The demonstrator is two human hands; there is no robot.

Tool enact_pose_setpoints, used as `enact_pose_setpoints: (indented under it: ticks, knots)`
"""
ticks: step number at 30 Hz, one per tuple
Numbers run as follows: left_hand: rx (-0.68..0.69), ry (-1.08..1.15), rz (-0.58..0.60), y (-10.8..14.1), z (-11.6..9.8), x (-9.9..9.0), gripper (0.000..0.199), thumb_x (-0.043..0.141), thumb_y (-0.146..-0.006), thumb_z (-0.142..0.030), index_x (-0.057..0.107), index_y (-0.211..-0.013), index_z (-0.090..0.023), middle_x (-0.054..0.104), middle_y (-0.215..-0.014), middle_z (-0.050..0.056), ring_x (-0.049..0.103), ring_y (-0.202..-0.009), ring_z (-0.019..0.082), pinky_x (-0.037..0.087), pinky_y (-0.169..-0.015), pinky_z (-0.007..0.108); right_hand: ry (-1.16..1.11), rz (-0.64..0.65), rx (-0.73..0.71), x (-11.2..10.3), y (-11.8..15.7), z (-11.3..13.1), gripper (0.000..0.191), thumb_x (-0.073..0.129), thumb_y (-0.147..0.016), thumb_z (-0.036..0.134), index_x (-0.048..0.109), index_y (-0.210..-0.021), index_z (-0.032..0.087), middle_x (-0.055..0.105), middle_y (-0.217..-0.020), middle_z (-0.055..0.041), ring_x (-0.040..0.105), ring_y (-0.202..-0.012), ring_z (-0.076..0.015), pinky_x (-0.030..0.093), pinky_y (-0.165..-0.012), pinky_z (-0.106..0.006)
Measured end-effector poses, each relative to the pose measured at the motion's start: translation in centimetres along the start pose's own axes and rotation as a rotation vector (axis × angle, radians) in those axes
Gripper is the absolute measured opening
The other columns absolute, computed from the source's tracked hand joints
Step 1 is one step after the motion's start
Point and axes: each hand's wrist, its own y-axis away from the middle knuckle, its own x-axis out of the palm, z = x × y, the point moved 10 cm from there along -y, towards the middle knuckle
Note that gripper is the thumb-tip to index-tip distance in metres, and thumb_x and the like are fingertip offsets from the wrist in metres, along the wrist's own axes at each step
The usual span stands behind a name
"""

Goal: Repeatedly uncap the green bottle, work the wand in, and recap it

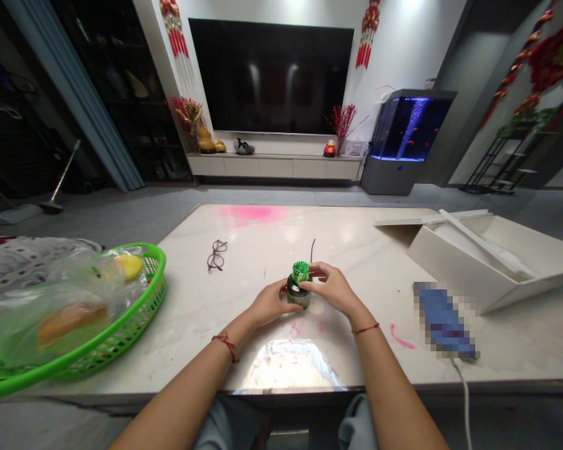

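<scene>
A small dark green bottle [299, 296] stands upright on the white marbled table [253, 237], near its front middle. My left hand [273, 303] is wrapped round the left side of the bottle's body. On the right, my right hand [329, 285] holds the shiny green cap [301, 272] between thumb and fingers. The cap sits at the top of the bottle; whether it is loose cannot be seen. Beyond the right hand, a thin black stick-like piece [313, 250] shows on the table.
Folded glasses [216, 255] lie left of the bottle. A green basket [157, 281] with bagged items fills the left side. At the right are an open white box [478, 275] and a blurred blue object [443, 319] with a white cable [464, 394].
</scene>
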Motion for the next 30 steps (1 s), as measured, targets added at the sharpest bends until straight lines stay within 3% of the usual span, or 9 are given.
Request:
enact_pose_setpoints:
  ticks: [7, 13, 30]
  knots:
    - [-0.011, 0.016, 0.010, 0.0, -0.3, 0.0, 0.056, 0.074, -0.055, -0.026, 0.057, -0.107, -0.019, 0.063, -0.110, 0.006, 0.057, -0.101, 0.022, 0.041, -0.092, 0.037, -0.006, 0.011, 0.034, 0.0, 0.1, -0.3, 0.029, 0.069, -0.061, 0.025, 0.064, -0.089, 0.016, 0.067, -0.093, -0.0071, 0.062, -0.085, -0.0185, 0.046, -0.080, -0.036]
    - [0.017, 0.013, 0.024, 0.1, -0.4, 0.2, 0.052, 0.071, -0.059, -0.024, 0.057, -0.109, -0.019, 0.062, -0.111, 0.006, 0.056, -0.101, 0.022, 0.041, -0.092, 0.036, -0.013, 0.054, 0.022, 0.7, 0.1, -0.2, 0.040, 0.070, -0.058, 0.027, 0.063, -0.096, 0.017, 0.065, -0.100, -0.0076, 0.059, -0.094, -0.0206, 0.045, -0.084, -0.037]
    - [-0.001, 0.006, -0.006, 0.2, -0.1, 0.0, 0.052, 0.072, -0.058, -0.026, 0.057, -0.107, -0.019, 0.063, -0.109, 0.007, 0.057, -0.099, 0.022, 0.042, -0.089, 0.034, 0.050, -0.003, -0.006, 0.9, -0.4, -0.4, 0.042, 0.071, -0.056, 0.030, 0.063, -0.096, 0.017, 0.065, -0.098, -0.0066, 0.058, -0.093, -0.0198, 0.044, -0.084, -0.035]
